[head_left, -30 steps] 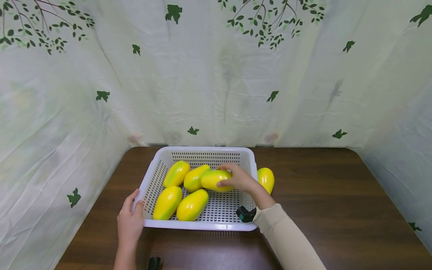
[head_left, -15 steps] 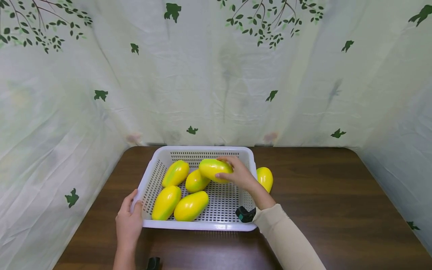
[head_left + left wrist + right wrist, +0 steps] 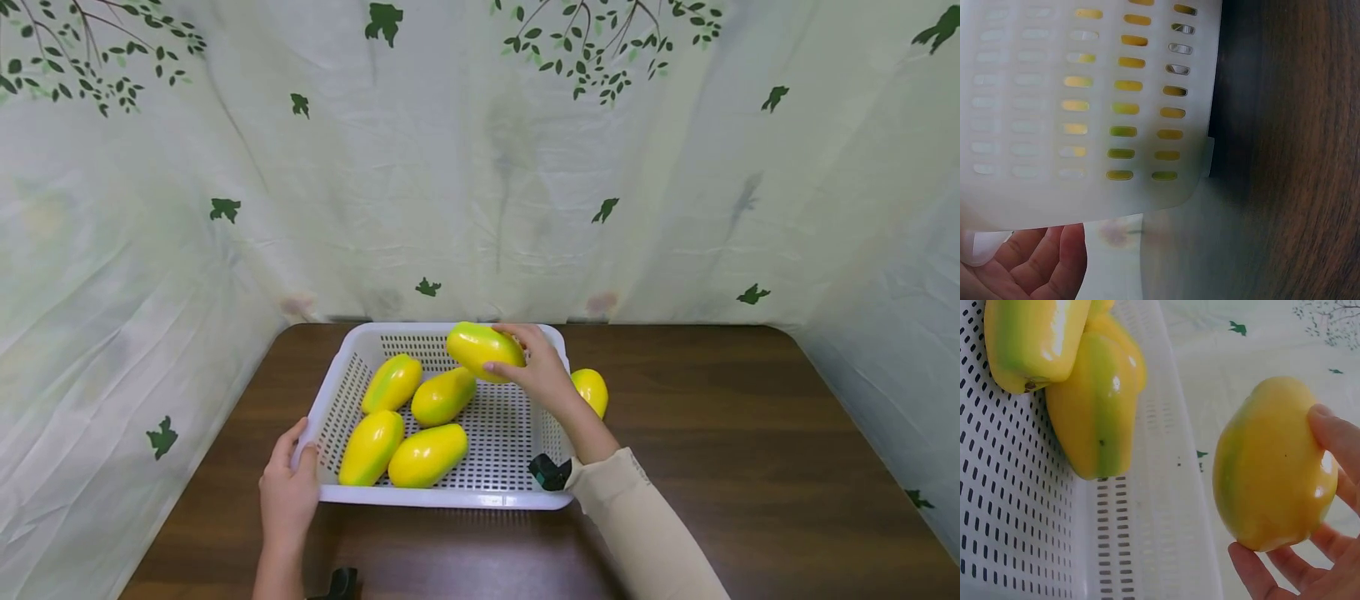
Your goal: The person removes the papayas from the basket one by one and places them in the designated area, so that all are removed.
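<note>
My right hand [image 3: 546, 371] holds a shiny yellow mango [image 3: 482, 352] between thumb and fingers, raised over the back right part of a white perforated plastic basket [image 3: 442, 497]. In the right wrist view the held mango [image 3: 1275, 465] shows a green streak, and fingertips touch it on two sides. Several more mangoes, such as the front one [image 3: 429, 456], lie on the basket's left and middle floor. At the basket's left side, my left hand [image 3: 290, 492] grips the rim. The left wrist view shows curled fingers [image 3: 1063, 262] below the basket's slotted wall [image 3: 1035, 194].
One mango [image 3: 591, 392] lies on the brown wooden table [image 3: 720, 450] outside the basket's right wall, partly behind my forearm. A leaf-printed cloth [image 3: 480, 167] hangs behind the table and along both sides. A black wrist device [image 3: 550, 472] sits by the right sleeve.
My right hand has lifted its mango from the basket's floor, up and toward the back rim. The mango beside it shifted slightly. My left hand stays on the rim.
</note>
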`<act>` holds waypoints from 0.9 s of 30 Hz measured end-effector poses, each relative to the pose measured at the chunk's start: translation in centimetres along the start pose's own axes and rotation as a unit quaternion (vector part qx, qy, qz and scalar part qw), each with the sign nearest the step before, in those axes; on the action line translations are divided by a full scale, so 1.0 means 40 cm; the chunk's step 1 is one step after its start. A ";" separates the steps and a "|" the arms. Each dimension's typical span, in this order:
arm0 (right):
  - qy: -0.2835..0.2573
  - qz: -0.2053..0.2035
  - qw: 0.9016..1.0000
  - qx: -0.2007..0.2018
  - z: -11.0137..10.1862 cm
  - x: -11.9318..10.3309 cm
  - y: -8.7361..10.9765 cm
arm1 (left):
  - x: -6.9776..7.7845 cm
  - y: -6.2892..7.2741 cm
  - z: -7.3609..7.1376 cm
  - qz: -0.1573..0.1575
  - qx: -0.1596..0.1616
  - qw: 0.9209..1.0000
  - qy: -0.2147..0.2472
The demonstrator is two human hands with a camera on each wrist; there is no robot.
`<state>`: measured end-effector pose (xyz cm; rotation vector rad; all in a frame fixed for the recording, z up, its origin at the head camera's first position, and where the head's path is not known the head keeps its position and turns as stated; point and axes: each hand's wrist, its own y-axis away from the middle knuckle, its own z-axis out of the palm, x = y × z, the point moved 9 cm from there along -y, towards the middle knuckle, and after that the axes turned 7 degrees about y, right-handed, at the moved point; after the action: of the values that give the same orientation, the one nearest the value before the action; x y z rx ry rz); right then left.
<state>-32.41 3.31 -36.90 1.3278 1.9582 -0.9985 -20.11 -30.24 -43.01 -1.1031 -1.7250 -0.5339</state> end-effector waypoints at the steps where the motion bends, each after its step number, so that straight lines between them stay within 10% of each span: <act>1: 0.001 -0.003 1.000 0.004 -0.007 -0.004 0.001 | 0.002 0.001 -0.001 -0.003 0.000 1.000 0.000; 18: 0.000 -0.044 0.994 0.096 -0.144 -0.049 0.053 | -0.001 -0.001 -0.001 0.000 0.006 1.000 0.003; 27: 0.009 -0.045 0.989 0.142 -0.198 -0.028 0.089 | -0.179 -0.080 0.023 0.014 0.015 1.000 -0.018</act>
<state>-29.04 10.09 -32.53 1.4118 1.9583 -1.3530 -22.56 -34.18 -49.42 -1.1205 -1.7399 -0.4713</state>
